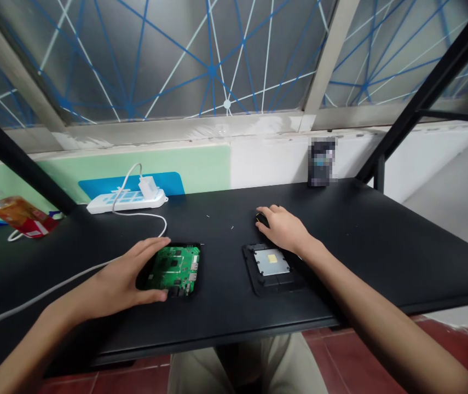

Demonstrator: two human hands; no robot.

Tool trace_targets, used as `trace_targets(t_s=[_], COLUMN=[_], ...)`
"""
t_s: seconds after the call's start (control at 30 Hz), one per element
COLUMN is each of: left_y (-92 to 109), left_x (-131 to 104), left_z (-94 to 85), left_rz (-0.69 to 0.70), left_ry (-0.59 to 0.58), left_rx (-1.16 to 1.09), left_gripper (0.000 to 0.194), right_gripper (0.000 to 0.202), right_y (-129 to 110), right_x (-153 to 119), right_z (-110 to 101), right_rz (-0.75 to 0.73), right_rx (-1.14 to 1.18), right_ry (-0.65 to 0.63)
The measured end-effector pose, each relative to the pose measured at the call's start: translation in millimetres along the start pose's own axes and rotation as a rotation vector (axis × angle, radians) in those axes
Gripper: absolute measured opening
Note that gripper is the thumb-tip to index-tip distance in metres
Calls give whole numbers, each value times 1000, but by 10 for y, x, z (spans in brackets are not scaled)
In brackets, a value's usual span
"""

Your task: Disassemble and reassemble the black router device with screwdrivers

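My left hand point(122, 282) spans a shallow black case holding a green circuit board point(176, 268), fingers at its far edge and thumb at its near edge. The case lies on the black table, board side up. My right hand point(285, 227) is closed over a small black object with a yellow stripe point(262, 219), mostly hidden under the fingers; its kind cannot be made out. Just below that hand lies a black cover with a silver metal plate point(272, 261) and a yellowish square on it. My right wrist and forearm hide part of the cover's right side.
A white power strip point(127, 201) with a plugged-in charger point(148, 187) stands at the back left, its cable point(61, 287) running across the table. A tilted bottle point(22, 216) is farther left. A pixelated dark box point(321, 162) leans on the wall. Tiny white bits point(232, 227) lie mid-table.
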State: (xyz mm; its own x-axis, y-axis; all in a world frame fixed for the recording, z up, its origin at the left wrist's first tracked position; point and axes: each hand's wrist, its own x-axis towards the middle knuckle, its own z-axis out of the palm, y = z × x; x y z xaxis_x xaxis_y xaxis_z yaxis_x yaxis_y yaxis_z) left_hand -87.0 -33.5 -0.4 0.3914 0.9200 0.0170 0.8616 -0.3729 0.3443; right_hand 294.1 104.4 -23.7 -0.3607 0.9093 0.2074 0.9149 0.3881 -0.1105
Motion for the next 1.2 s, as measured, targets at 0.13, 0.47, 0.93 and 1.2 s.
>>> trace_targets(t_s=[0.13,0.47,0.93,1.2], left_y=[-44,48,573,521], left_x=[-47,-53,756,799], left_z=[-13,125,331,347], left_rz=[20,21,155,145], left_ry=[15,27,70,23], left_rx=[-29,18,86,37], left_gripper=[97,108,105,112], right_gripper=[51,53,30,74], right_y=[1,-16,-316,-354], right_x=[-8,-18,-180,-253], right_z=[-3,7,-211,-266], right_rz=[-14,-19,-426,-518], right_rx=[-20,-2,407,263], right_ry=[23,99,3,-119])
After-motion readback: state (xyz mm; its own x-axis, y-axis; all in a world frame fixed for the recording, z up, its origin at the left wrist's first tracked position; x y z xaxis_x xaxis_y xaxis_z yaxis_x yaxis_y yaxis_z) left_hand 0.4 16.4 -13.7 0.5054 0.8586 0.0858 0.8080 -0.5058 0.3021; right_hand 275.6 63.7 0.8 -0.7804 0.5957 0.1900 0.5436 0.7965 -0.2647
